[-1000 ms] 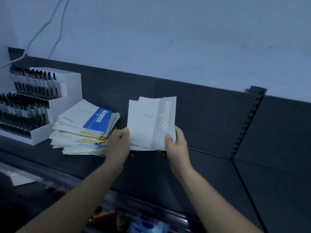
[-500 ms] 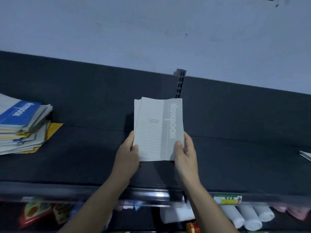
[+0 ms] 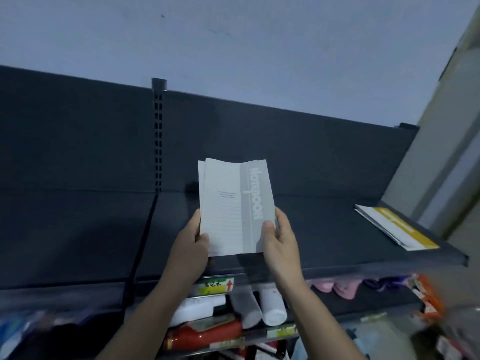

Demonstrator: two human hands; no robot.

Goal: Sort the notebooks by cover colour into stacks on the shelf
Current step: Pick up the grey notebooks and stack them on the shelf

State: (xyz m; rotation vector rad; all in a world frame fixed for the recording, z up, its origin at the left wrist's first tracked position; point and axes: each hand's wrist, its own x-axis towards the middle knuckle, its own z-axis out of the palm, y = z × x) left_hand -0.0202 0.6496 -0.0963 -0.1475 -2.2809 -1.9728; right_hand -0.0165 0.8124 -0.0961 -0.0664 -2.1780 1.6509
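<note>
Holding a small sheaf of thin white paper notebooks with a grey band down the cover (image 3: pixel 236 206), the person stands at the dark flat metal shelf (image 3: pixel 324 229) with both hands raised above its front half. The left hand (image 3: pixel 191 245) pinches the lower left corner, thumb on the cover and fingers hidden behind. The right hand (image 3: pixel 280 242) does the same at the lower right edge, thumb laid on the grey band. Each grip is closed on the sheaf, so neither hand is spare. Offset edges at the top suggest at least two notebooks. The sheaf tilts up toward the wall, clear of the shelf.

Far to the right on the same shelf lies a flat stack of white notebooks with a yellow band (image 3: pixel 397 227), well apart from the hands. I take this as the placing step: the grey ones need a spot of their own. The next move calls for lowering the sheaf flat onto bare shelf, away from the yellow stack, and squaring its edges before letting go.
</note>
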